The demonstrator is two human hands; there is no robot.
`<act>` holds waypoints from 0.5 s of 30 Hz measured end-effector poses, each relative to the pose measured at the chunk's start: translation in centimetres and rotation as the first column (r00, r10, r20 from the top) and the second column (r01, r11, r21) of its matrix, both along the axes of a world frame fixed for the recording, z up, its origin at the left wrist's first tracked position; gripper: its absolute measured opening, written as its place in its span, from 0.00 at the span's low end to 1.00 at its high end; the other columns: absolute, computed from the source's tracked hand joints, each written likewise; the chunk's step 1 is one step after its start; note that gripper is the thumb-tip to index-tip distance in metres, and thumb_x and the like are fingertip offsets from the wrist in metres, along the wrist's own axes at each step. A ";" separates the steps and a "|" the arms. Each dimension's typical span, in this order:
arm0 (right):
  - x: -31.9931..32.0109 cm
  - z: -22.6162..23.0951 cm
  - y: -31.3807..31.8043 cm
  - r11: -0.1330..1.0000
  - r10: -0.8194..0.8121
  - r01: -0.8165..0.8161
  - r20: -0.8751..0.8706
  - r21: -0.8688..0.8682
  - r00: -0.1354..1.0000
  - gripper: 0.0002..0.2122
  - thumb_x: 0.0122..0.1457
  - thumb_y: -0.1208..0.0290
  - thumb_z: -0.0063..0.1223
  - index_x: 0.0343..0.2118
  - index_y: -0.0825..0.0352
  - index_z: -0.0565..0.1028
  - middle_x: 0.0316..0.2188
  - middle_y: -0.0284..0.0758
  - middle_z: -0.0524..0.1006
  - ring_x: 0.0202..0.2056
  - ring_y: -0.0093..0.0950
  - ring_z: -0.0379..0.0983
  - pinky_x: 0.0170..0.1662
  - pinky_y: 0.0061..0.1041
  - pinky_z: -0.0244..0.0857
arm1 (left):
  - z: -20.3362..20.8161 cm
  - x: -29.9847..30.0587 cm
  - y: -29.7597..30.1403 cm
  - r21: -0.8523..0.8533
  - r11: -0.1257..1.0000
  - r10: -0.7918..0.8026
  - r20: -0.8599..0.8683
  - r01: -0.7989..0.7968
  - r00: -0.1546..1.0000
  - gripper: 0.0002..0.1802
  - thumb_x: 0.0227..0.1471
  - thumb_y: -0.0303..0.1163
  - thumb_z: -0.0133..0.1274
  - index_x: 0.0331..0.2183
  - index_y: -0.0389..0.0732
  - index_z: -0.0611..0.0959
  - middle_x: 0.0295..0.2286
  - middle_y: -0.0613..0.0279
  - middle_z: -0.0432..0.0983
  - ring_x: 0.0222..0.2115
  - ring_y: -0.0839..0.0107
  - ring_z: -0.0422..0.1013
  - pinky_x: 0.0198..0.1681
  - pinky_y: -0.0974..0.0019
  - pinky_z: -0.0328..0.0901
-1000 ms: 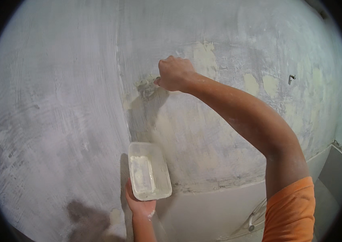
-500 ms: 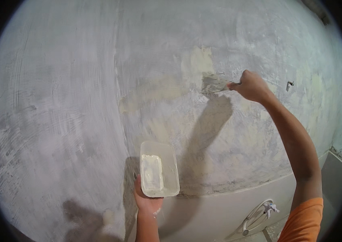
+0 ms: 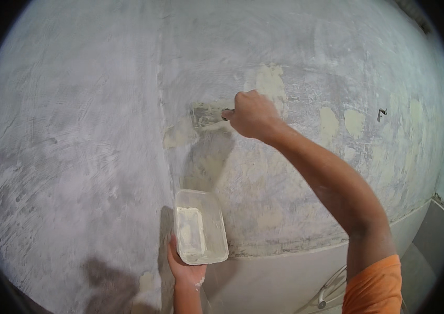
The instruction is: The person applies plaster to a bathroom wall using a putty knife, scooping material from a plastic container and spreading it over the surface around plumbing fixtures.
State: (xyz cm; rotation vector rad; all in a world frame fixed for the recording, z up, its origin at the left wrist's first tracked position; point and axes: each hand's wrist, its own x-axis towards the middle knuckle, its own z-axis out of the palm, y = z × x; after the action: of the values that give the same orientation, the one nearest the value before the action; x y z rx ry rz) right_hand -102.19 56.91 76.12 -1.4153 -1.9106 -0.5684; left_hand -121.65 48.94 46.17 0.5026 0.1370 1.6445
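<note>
My right hand is closed round the handle of a putty knife, its wide blade laid against the grey wall. Pale yellowish filler shows in a patch just right of the blade, above my hand. Lower down, my left hand holds a clear rectangular plastic tub from below, tilted so its inside faces me. Some cream-coloured filler coats the tub's bottom. Most of the left fingers are hidden behind the tub.
More filler patches dot the wall to the right, near a small metal fitting that sticks out. Along the wall's foot runs a smooth pale panel. A white hose hangs there, partly behind my right arm.
My right hand has swept the putty knife leftward across the wall, away from the upper filler patch. The tub in my left hand has shifted slightly left and down in the picture.
</note>
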 end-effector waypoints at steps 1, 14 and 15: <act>0.3 -0.4 1.6 0.999 0.034 -0.033 -0.020 0.039 0.999 0.23 0.63 0.54 0.56 0.29 0.76 0.77 0.27 0.48 0.79 0.30 0.42 0.78 0.35 0.40 0.72 | -0.1 0.8 0.5 -0.003 1.000 -0.011 0.017 0.011 1.000 0.29 0.63 0.52 0.40 0.56 0.43 0.74 0.51 0.61 0.74 0.53 0.60 0.70 0.56 0.51 0.64; 6.2 -25.4 -0.1 0.995 -0.070 0.099 -0.685 0.003 0.725 0.26 0.58 0.55 0.60 0.14 0.75 0.75 0.09 0.38 0.69 0.13 0.27 0.65 0.20 0.34 0.58 | -2.7 -1.1 4.3 0.191 0.976 0.085 0.109 -0.105 0.990 0.31 0.63 0.54 0.42 0.58 0.44 0.71 0.53 0.63 0.71 0.55 0.63 0.65 0.59 0.54 0.58; 6.1 -27.7 -1.2 0.996 -0.064 0.089 -0.728 -0.004 0.683 0.25 0.60 0.56 0.59 0.15 0.74 0.75 0.10 0.36 0.70 0.13 0.24 0.65 0.19 0.31 0.57 | -3.0 -1.4 3.8 0.185 0.977 0.081 0.136 -0.105 0.987 0.31 0.63 0.54 0.42 0.58 0.44 0.71 0.53 0.63 0.71 0.55 0.63 0.65 0.59 0.54 0.58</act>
State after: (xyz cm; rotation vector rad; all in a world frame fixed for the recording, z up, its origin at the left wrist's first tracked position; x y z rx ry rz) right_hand -96.11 55.66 48.38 -1.4144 -1.1858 -0.0249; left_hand -123.08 52.70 43.17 0.5421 -0.0954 1.7865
